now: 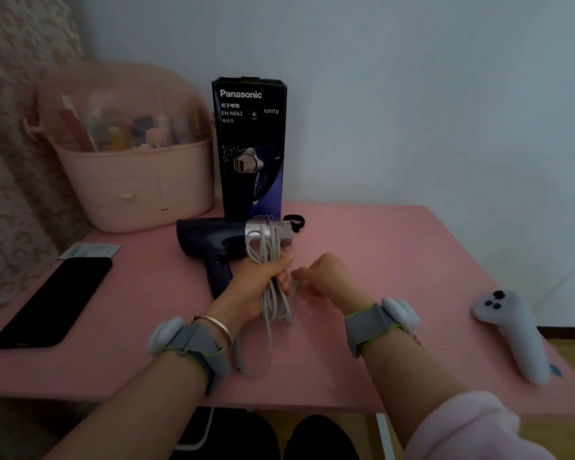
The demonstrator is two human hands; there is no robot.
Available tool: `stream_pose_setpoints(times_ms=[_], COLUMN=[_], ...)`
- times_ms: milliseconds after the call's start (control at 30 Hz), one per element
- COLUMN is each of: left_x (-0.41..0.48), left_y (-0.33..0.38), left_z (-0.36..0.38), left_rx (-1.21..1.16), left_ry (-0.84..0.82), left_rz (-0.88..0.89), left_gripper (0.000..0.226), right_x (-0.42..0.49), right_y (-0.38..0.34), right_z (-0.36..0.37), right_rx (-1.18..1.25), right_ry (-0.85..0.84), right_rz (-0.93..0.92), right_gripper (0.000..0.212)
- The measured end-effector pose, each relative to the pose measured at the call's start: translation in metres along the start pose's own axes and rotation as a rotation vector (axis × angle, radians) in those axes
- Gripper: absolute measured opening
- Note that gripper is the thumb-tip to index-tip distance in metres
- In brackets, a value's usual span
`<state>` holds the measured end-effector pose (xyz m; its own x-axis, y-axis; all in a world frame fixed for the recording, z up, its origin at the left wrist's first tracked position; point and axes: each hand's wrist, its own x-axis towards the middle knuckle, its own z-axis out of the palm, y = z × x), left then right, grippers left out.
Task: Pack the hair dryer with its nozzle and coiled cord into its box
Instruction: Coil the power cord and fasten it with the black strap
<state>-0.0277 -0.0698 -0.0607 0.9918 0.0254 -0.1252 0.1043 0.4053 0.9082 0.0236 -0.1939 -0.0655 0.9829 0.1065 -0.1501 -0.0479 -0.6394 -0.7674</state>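
The left hand (pixel 263 287) had its grip pressed together around a bundle of pale grey looped cord (pixel 273 270), keeping the coils from springing loose. The right hand (pixel 322 277) pinched a strand beside it, likely guiding the next loop. The dark navy hair dryer (pixel 213 242) lay on the pink surface (pixel 395 260) just before the upright, open-topped dark cardboard box (pixel 251 144).
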Motion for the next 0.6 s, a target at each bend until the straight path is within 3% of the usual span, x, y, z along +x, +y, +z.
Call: stream_pose_setpoints(times_ms=[100, 167, 233, 333, 467, 600], left_x=[0.0, 0.001, 0.003, 0.004, 0.003, 0.007], left_y=[0.0, 0.001, 0.001, 0.0, -0.001, -0.002], left_z=[0.003, 0.001, -0.002, -0.002, -0.002, 0.001], left_rx=[0.016, 0.043, 0.099, 0.181, 0.255, 0.333], left_ry=[-0.034, 0.008, 0.065, 0.061, 0.026, 0.013], left_rz=[0.0, 0.011, 0.032, 0.017, -0.015, -0.004], left_gripper=[0.023, 0.021, 0.016, 0.01, 0.021, 0.025], right_x=[0.0, -0.001, -0.002, -0.003, -0.005, -0.013], right_y=[0.0, -0.002, -0.005, -0.006, -0.009, -0.015], right_z=[0.006, 0.005, 0.003, -0.001, -0.003, -0.005], right_rx=[0.34, 0.499, 0.583, 0.609, 0.604, 0.508], right_ry=[0.014, 0.028, 0.002, -0.054, -0.132, -0.194], right_rz=[0.029, 0.04, -0.036, -0.149, -0.21, -0.242], right_gripper=[0.011, 0.033, 0.033, 0.016, 0.009, 0.017])
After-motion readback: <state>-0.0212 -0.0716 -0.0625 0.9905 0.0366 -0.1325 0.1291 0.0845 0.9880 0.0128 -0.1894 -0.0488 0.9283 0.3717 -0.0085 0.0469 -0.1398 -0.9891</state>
